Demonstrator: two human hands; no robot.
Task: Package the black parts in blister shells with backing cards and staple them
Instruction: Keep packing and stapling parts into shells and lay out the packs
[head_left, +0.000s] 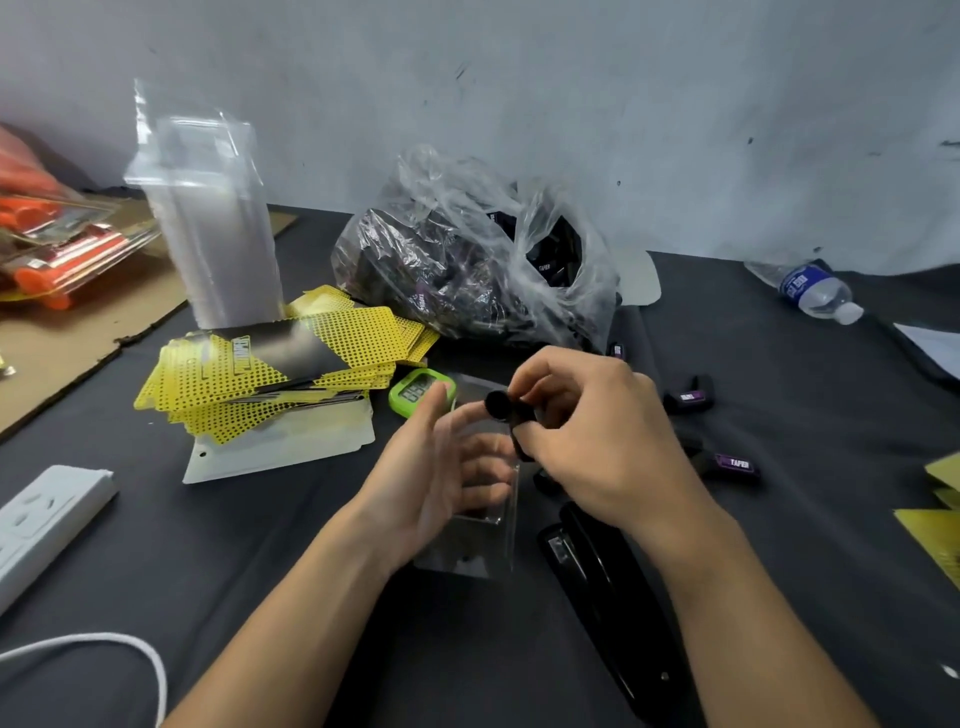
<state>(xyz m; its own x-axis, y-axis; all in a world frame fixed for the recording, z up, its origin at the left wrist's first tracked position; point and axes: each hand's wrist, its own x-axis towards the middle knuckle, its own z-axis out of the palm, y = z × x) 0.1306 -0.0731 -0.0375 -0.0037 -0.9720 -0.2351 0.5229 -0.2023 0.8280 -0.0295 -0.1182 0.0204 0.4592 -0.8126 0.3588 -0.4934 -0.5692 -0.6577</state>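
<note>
checker: entry one, left hand?
me: left hand, above the middle of the worktop. its fingers are curled under one clear blister shell, which it holds off the cloth. my fingertips show through the plastic.

checker: entry two, right hand?
me: right hand, fingers pinched on one black part. the part is at the far end of the shell, touching it or just above. i cannot tell which, nor whether it is seated.

checker: stock within reach?
me: backing cards, yellow and black, in a loose pile to the left. a bag of more parts sits behind it. loose parts lie to the right. one stapler lies just under my right wrist. one green timer is just beyond the shell.

checker: risks?
me: as i judge it, three.
- the shell looks thin and slick. pressing the part in crooked could flex it out of my left fingers.
- a dropped part would land black on dark cloth among the loose ones and be easy to lose.
- no card is in hand yet. reaching left for one with the part unseated could tip it out.
</note>
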